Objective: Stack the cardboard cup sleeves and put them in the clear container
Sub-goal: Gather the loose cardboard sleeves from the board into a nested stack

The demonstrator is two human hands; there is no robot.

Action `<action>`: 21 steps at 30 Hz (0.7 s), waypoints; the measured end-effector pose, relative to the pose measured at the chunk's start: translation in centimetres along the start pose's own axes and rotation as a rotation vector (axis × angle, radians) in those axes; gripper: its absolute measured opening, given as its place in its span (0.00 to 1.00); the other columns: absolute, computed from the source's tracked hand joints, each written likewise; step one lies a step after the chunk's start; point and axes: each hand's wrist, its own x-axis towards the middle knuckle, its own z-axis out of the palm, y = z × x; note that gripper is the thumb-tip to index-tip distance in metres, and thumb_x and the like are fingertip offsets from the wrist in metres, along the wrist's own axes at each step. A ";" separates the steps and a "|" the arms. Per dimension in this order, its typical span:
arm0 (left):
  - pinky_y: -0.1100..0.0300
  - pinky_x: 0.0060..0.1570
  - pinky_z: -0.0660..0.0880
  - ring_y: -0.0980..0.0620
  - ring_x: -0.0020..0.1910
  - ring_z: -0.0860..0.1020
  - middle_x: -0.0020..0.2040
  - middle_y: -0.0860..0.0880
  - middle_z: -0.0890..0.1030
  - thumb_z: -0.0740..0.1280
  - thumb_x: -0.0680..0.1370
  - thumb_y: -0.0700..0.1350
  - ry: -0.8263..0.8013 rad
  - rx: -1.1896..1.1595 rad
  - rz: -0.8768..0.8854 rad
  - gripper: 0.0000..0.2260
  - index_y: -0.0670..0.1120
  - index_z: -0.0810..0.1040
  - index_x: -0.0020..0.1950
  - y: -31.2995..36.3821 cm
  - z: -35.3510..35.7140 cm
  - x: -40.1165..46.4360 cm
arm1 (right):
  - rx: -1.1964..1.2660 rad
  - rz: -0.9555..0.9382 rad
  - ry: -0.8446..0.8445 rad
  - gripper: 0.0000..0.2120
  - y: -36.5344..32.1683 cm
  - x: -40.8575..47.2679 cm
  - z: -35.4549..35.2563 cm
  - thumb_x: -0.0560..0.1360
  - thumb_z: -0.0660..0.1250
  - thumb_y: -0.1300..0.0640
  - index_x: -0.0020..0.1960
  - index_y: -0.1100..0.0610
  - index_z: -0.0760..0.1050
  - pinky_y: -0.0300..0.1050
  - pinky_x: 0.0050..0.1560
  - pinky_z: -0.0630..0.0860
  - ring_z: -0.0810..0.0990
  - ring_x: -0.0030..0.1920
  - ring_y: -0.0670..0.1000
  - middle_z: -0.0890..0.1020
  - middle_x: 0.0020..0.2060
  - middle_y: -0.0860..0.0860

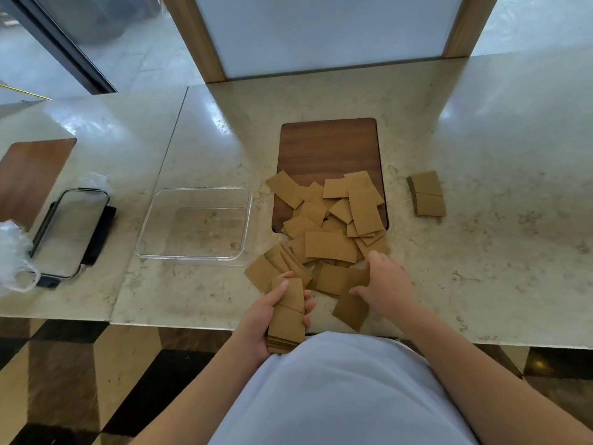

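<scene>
A loose heap of brown cardboard cup sleeves (330, 226) lies on the marble counter, partly over a dark wooden board (327, 146). My left hand (263, 319) grips a stack of sleeves (287, 316) at the counter's front edge. My right hand (385, 281) reaches into the near side of the heap and pinches a flat sleeve (351, 311). The clear container (154, 220) sits empty to the left of the heap. A small neat stack of sleeves (428, 194) lies apart on the right.
A lid with black clips (69, 232) lies left of the container, with crumpled clear plastic (12, 255) beside it. Another wooden board (32, 168) is at the far left. A framed white panel (321, 33) stands behind the counter.
</scene>
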 end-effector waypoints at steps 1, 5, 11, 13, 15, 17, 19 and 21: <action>0.49 0.38 0.79 0.40 0.45 0.82 0.54 0.36 0.81 0.65 0.83 0.46 0.006 0.022 -0.001 0.17 0.51 0.74 0.72 0.1 0.1 0.2 | 0.132 0.049 -0.057 0.21 0.0 0.0 -0.5 0.71 0.78 0.45 0.50 0.51 0.68 0.45 0.45 0.77 0.78 0.46 0.51 0.78 0.46 0.48; 0.51 0.36 0.80 0.41 0.42 0.83 0.50 0.37 0.83 0.69 0.81 0.46 0.025 0.131 0.079 0.18 0.50 0.75 0.71 0.5 1.1 0.9 | 0.529 0.103 -0.092 0.10 0.2 -0.2 -2.7 0.78 0.73 0.49 0.52 0.54 0.77 0.40 0.39 0.74 0.79 0.45 0.49 0.82 0.47 0.50; 0.49 0.37 0.81 0.40 0.42 0.83 0.50 0.36 0.84 0.70 0.78 0.59 0.039 0.247 0.075 0.23 0.49 0.76 0.69 0.8 2.8 1.4 | 0.840 0.055 -0.102 0.05 -1.7 -1.6 -5.6 0.81 0.69 0.49 0.48 0.46 0.81 0.43 0.42 0.72 0.77 0.43 0.49 0.81 0.45 0.50; 0.47 0.40 0.83 0.39 0.46 0.85 0.55 0.36 0.85 0.66 0.76 0.65 -0.018 0.315 0.031 0.27 0.49 0.77 0.69 0.8 3.4 1.5 | 0.877 0.016 -0.167 0.04 -3.1 -2.0 -5.8 0.80 0.70 0.48 0.47 0.44 0.82 0.42 0.43 0.74 0.79 0.44 0.48 0.83 0.45 0.48; 0.47 0.42 0.84 0.39 0.50 0.85 0.59 0.36 0.84 0.66 0.78 0.64 -0.118 0.356 0.000 0.27 0.47 0.77 0.69 0.7 4.1 1.3 | 0.889 -0.043 -0.213 0.04 -4.6 -2.2 -5.6 0.79 0.72 0.48 0.46 0.40 0.83 0.41 0.43 0.76 0.81 0.43 0.43 0.84 0.42 0.44; 0.48 0.43 0.83 0.39 0.51 0.85 0.59 0.34 0.83 0.73 0.79 0.52 -0.195 0.361 0.013 0.21 0.45 0.78 0.69 0.6 4.6 1.0 | 0.900 -0.082 -0.213 0.04 -6.0 -2.3 -4.8 0.78 0.73 0.50 0.45 0.42 0.83 0.39 0.36 0.79 0.82 0.38 0.40 0.84 0.41 0.45; 0.46 0.44 0.84 0.38 0.50 0.85 0.57 0.33 0.84 0.73 0.77 0.38 -0.228 0.373 0.043 0.21 0.43 0.76 0.69 0.4 4.5 1.0 | 0.926 -0.058 -0.189 0.02 -6.7 -2.1 -3.9 0.77 0.74 0.50 0.46 0.46 0.82 0.39 0.27 0.77 0.81 0.32 0.40 0.83 0.39 0.47; 0.44 0.44 0.83 0.37 0.49 0.85 0.57 0.32 0.83 0.71 0.76 0.33 -0.239 0.340 0.047 0.23 0.44 0.75 0.70 0.3 4.0 1.0 | 0.909 -0.041 -0.137 0.05 -6.4 -1.8 -3.0 0.77 0.73 0.47 0.49 0.48 0.81 0.39 0.27 0.77 0.81 0.33 0.41 0.82 0.39 0.45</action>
